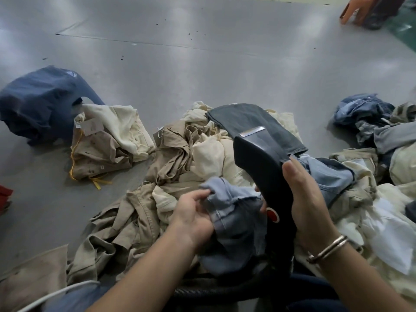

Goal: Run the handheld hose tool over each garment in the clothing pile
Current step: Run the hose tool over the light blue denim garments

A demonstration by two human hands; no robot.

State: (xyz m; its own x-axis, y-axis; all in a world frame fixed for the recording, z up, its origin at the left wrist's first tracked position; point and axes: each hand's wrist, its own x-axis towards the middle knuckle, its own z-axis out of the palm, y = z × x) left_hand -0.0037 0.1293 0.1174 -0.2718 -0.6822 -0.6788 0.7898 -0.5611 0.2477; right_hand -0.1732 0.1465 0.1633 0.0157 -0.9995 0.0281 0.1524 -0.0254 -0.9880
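My right hand [308, 194] grips the dark handheld hose tool [261, 167] by its handle; the tool has a red button low on the handle and a silver nozzle strip at its top, pointing away from me. My left hand [193, 212] pinches a pale blue garment [234, 219] held just left of the tool's handle. Beneath both lies the clothing pile [180, 158] of beige, cream and tan pieces on the grey floor. A dark grey garment [254, 122] lies across the pile's far side, behind the tool head. The black ribbed hose [213, 291] runs below my arms.
A navy garment [40, 102] and a folded tan and cream bundle [105, 143] with a tag lie apart at the left. More denim and cream clothes [369, 122] are heaped at the right. A white cable [58, 296] crosses the lower left. Someone's feet [364, 12] stand at the far right.
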